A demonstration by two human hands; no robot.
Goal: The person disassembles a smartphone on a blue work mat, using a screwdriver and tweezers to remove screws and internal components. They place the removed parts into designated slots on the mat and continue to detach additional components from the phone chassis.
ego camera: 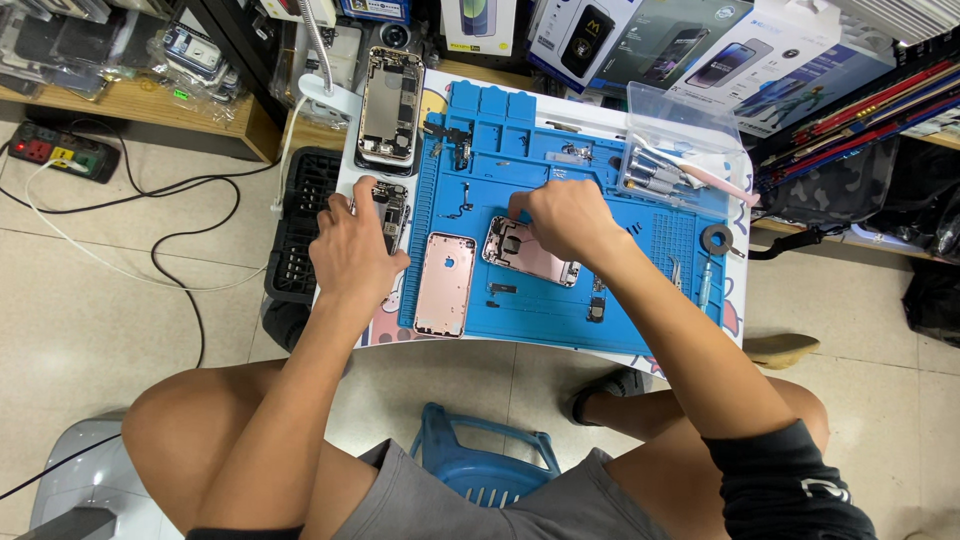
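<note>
We have our right hand (562, 215) over the upper end of the rose-gold phone housing with its inner parts exposed (530, 254); the fingers curl downward and touch it near its top edge, though we cannot tell whether they pinch anything small. The housing lies on the blue silicone repair mat (560, 320), its long axis tilted, running from upper left to lower right, directly below and toward us from that hand. Our left hand (352, 250) rests closed around a small dark phone board assembly (390, 205) at the mat's left edge, so the right hand is the nearer one to the housing. Just left of the housing lies an empty pink back shell (445, 284), upright and apart from it. The clear plastic box (680, 140) at the mat's upper right holds several metal-tipped tools and a pink-handled one.
</note>
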